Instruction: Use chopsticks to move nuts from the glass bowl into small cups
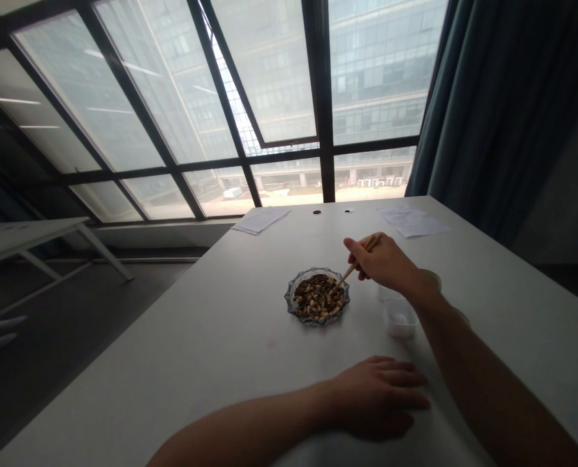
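Note:
My right hand [383,259] is closed around a pair of light wooden chopsticks [353,266]. Their tips reach down into a mix of nuts and seeds [318,297], brown and cream in colour. This mix fills a clear glass dish [291,309] with a scalloped, pointed rim. Flat on the table, fingers stretched out to the right, lies my left hand [381,397]; it holds nothing. Between the two hands stands a small clear plastic container [399,318]. Another clear container [383,293] behind it is partly hidden by my right hand and forearm.
A greenish round rim [431,279] shows behind my right forearm, mostly hidden. Paper sheets lie at the white table's [211,324] far left [261,220] and far right [410,221]. Windows are behind, with a dark curtain [493,117] at right and another table [36,237] at left.

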The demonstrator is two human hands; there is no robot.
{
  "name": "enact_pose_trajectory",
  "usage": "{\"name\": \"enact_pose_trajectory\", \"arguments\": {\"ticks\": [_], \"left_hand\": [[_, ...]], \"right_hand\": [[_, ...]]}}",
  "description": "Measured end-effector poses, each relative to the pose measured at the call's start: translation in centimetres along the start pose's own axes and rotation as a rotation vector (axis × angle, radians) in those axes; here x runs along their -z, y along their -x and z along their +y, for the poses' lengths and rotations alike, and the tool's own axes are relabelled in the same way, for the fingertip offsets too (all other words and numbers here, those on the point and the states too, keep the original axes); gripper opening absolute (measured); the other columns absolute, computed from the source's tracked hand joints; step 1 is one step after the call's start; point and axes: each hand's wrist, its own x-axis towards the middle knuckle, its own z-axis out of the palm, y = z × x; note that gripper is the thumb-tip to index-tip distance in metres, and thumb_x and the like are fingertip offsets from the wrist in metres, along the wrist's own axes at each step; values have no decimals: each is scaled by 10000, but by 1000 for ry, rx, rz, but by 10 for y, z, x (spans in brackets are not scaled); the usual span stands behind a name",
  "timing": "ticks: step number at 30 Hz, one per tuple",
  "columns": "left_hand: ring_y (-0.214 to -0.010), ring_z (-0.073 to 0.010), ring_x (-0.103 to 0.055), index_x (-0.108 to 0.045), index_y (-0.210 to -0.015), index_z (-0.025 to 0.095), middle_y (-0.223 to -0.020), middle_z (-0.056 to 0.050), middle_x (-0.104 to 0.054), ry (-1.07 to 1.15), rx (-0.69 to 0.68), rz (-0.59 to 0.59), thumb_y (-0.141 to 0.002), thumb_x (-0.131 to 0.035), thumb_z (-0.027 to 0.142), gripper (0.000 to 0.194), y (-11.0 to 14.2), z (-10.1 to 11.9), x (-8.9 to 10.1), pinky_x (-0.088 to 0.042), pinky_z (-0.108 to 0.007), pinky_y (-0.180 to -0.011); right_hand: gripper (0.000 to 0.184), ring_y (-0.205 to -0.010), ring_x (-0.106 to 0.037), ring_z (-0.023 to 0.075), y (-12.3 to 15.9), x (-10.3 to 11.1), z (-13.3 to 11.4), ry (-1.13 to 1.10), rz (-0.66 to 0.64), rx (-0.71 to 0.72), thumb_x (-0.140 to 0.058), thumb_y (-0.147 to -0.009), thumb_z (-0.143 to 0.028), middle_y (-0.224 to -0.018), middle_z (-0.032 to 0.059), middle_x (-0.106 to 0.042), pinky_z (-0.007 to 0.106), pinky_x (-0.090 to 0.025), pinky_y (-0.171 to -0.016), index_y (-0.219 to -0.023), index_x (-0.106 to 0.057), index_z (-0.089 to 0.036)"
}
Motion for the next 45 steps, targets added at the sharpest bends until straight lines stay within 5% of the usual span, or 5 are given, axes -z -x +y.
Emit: {"name": "enact_pose_trajectory", "arguments": {"ticks": [45], "left_hand": [[-1478,-226,-414,-591,-1359,196,-1503,-69,-552,-51,-32,13,-999,-512,318,388,-3,-1,-2,-254,-332,-1261]], "right_hand": [[462,-505,-668,190,-20,-33,22,66,142,120,-573,-975,-439,-574,83,-689,262,-490,-528,-609,-664,-172]]}}
